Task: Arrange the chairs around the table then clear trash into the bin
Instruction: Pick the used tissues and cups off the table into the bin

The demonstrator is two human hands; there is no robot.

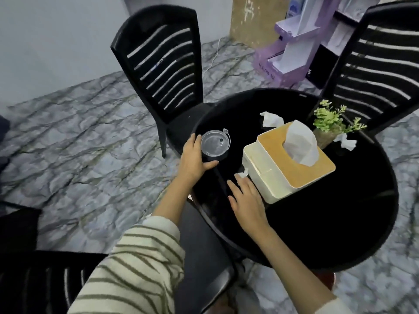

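A round black table point(340, 223) carries a clear plastic cup with a lid point(214, 145) at its left rim. My left hand point(192, 159) curls around the cup's near side, thumb and fingers touching it. My right hand point(246, 198) lies spread on the tabletop, fingertips on a small crumpled tissue point(242, 174) beside the tissue box point(288, 164). Two more crumpled tissues lie on the table, one behind the box point(271, 118), one at the right by the plant point(345, 141). Black slatted chairs stand at the far left point(163, 71) and far right point(371, 71) of the table.
A small potted green plant point(333, 123) stands behind the tissue box. Another black chair point(204, 257) sits under my arms, and a dark one point(34, 279) at the lower left. Purple and white cardboard shelves point(292, 48) stand on the marble-patterned floor beyond.
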